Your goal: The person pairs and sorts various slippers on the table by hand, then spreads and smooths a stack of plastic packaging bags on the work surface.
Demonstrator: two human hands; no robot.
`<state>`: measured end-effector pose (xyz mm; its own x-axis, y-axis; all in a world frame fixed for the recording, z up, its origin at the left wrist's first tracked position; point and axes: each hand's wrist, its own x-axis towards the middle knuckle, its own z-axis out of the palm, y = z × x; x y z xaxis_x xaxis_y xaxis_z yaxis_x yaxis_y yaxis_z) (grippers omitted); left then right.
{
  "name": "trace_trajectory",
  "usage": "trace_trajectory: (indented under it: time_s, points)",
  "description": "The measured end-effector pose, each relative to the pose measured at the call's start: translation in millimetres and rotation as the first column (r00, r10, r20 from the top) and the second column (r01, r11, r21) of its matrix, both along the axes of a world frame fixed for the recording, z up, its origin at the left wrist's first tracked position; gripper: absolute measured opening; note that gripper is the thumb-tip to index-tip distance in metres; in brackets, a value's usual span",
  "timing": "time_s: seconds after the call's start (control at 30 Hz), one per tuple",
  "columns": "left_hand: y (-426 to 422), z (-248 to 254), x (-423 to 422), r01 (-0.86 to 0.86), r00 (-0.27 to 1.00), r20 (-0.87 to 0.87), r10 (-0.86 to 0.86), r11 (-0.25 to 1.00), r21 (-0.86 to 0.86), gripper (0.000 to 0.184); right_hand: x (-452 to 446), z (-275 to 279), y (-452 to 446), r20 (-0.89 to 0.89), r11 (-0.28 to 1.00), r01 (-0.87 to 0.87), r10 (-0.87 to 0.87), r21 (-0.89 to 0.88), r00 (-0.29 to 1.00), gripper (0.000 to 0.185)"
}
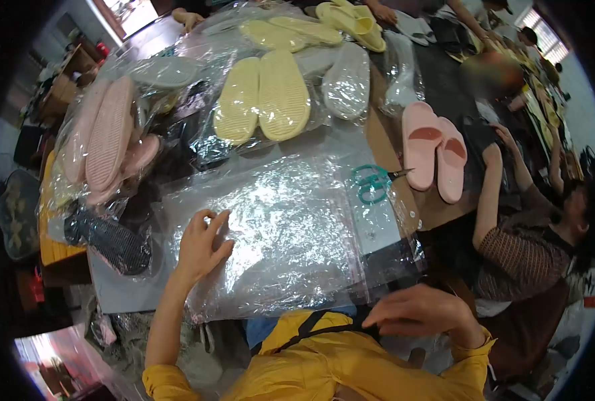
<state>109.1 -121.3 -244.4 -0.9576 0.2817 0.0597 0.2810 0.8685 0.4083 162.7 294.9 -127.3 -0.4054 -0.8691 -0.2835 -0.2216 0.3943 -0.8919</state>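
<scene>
Your left hand [202, 248], its fingers spread wide and thumb apart, is over the left part of the flat, clear, shiny plastic bags [290, 234] on the grey tabletop [129, 293] before you. Your right hand [421, 311] is near the bags' lower right corner, fingers loosely extended; you cannot tell whether it holds anything. Green-handled metal scissors [369, 184] lie at the bags' right end, beside two pink open-toed slippers [423, 137].
</scene>
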Motion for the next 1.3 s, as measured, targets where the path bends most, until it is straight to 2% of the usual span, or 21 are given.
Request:
trace_trajectory:
  time_s: [0.03,0.07,0.13,0.2,0.27,0.37,0.47,0.5,0.53,0.57,0.63,0.7,0.8,0.83,0.93,0.97,1.07,1.1,1.2,1.23,1.3]
  points:
    - [1,2,-2,0.018,1.0,0.003,-0.018,0.999,-0.028,0.058,-7,15,-13,-0.248,0.998,0.058,-0.064,-0.03,0.967,0.029]
    - [1,3,-3,0.044,0.999,0.007,-0.044,0.998,-0.055,0.059,-14,21,-28,-0.477,0.99,0.115,-0.137,-0.075,0.868,0.028]
    - [3,1,-3,0.032,0.999,-0.018,-0.034,0.997,-0.074,0.06,-32,18,-74,-0.718,0.992,0.052,-0.119,-0.115,0.686,0.029]
    - [5,1,-2,0.02,1.0,-0.013,-0.021,0.996,-0.084,0.059,-46,-13,-126,-0.815,0.99,-0.022,-0.102,-0.14,0.57,0.04]
    - [4,-7,-1,0.019,0.998,-0.059,-0.025,0.995,-0.101,0.059,-49,-66,-157,-0.823,0.992,0.013,-0.114,-0.129,0.557,0.045]
    - [4,-17,1,0.019,0.987,-0.158,-0.038,0.993,-0.119,0.059,-49,-153,-136,-0.809,0.985,0.081,-0.171,-0.152,0.563,0.046]
    - [4,-25,5,0.013,0.979,-0.203,-0.032,0.996,-0.092,0.061,-53,-153,-123,-0.714,0.982,0.131,-0.187,-0.134,0.675,0.046]
    - [3,-25,5,0.017,0.98,-0.198,-0.032,0.997,-0.079,0.061,-52,-145,-114,-0.66,0.941,0.207,-0.335,-0.268,0.672,0.041]
    - [3,-19,4,0.02,0.979,-0.2,-0.034,0.997,-0.069,0.061,-49,-133,-105,-0.605,0.902,0.327,-0.432,-0.282,0.669,0.038]
    - [4,-9,7,-0.018,0.998,-0.058,0.015,0.998,-0.055,0.062,-47,-119,-93,-0.552,0.852,0.436,-0.521,-0.29,0.651,0.034]
    - [3,-3,23,-0.006,0.991,-0.135,-0.006,0.996,-0.092,0.064,-42,-101,-61,-0.575,0.745,0.603,-0.636,-0.286,0.514,0.03]
    - [11,14,51,0.08,0.988,-0.124,-0.094,0.991,-0.11,0.067,-37,-103,-34,-0.394,0.537,0.806,-0.816,-0.247,0.423,0.027]
    - [43,26,89,0.213,0.975,0.052,-0.215,0.976,0.042,0.083,-40,-111,-19,-0.053,0.419,0.903,-0.908,-0.092,0.416,0.027]
    - [51,22,95,0.223,0.974,0.038,-0.223,0.975,0.009,0.085,-42,-119,-22,0.108,0.389,0.915,-0.91,-0.108,0.399,0.039]
    - [61,0,104,0.238,0.971,0.01,-0.238,0.97,-0.045,0.089,-48,-127,-38,-0.087,0.505,0.862,-0.858,0.039,0.506,0.052]
    - [62,-4,104,0.238,0.971,0.008,-0.238,0.97,-0.038,0.089,-53,-123,-45,0.05,0.536,0.839,-0.844,0.097,0.534,0.06]
    - [62,-13,104,0.256,0.966,-0.016,-0.257,0.965,-0.052,0.092,-65,-133,-57,0.064,0.613,0.756,-0.785,0.231,0.616,0.057]
    - [62,-14,103,0.262,0.964,-0.024,-0.264,0.963,-0.063,0.093,-61,-130,-67,0.194,0.577,0.807,-0.812,0.123,0.551,0.049]
    - [66,3,111,0.251,0.956,-0.131,-0.262,0.964,-0.093,0.086,-53,-128,-82,0.139,0.608,0.794,-0.787,0.01,0.601,0.049]
    - [69,11,113,0.24,0.95,-0.181,-0.255,0.966,-0.101,0.081,-51,-129,-83,0.161,0.582,0.813,-0.799,-0.033,0.579,0.037]
    - [70,11,132,0.329,0.858,-0.395,-0.329,0.942,-0.07,0.065,-52,-113,-73,0.228,0.567,0.821,-0.793,-0.065,0.565,0.028]
